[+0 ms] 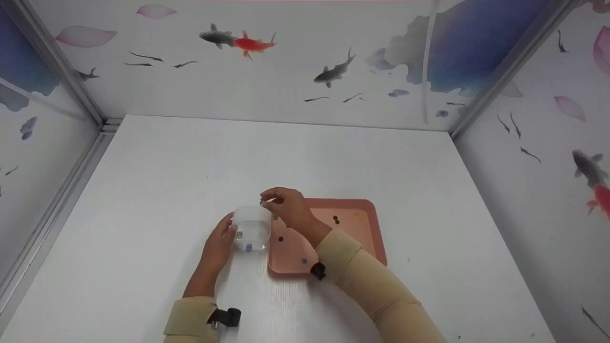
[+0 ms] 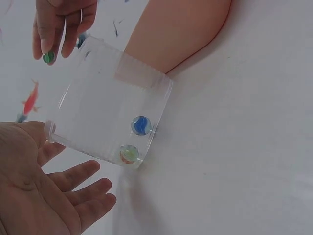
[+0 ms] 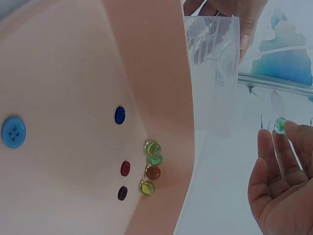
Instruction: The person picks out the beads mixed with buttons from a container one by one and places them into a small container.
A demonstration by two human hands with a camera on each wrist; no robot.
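"What's in the right hand (image 1: 291, 207)?"

"A green marble (image 2: 48, 57), pinched between thumb and fingers. It's up near the rim of the clear container (image 2: 105, 95), apart from it and not inside."

"And the left hand (image 1: 219, 245)?"

"At the container's left side, touching it. In the left wrist view its fingers look extended and relaxed rather than wrapped round the plastic."

"Anything in the container?"

"Two marbles at the bottom: a blue-swirled marble (image 2: 141, 125) and, near it, a green-and-orange marble (image 2: 129, 154)."

"What's just to the right of that?"

"A pink tray (image 1: 377, 233) on the white table (image 1: 143, 190). The right forearm reaches across it, hiding part of the inside."

"What lies in the tray?"

"The right wrist view shows a light blue button (image 3: 13, 132), a dark blue button (image 3: 120, 115), a red button (image 3: 125, 169) and a very dark button (image 3: 122, 193). Beside them, a row of four marbles (image 3: 153, 173) lies along the wall: yellow-green, green, reddish brown, yellow."

"And behind the table?"

"A white wall (image 1: 286, 95) painted with fish and petals."
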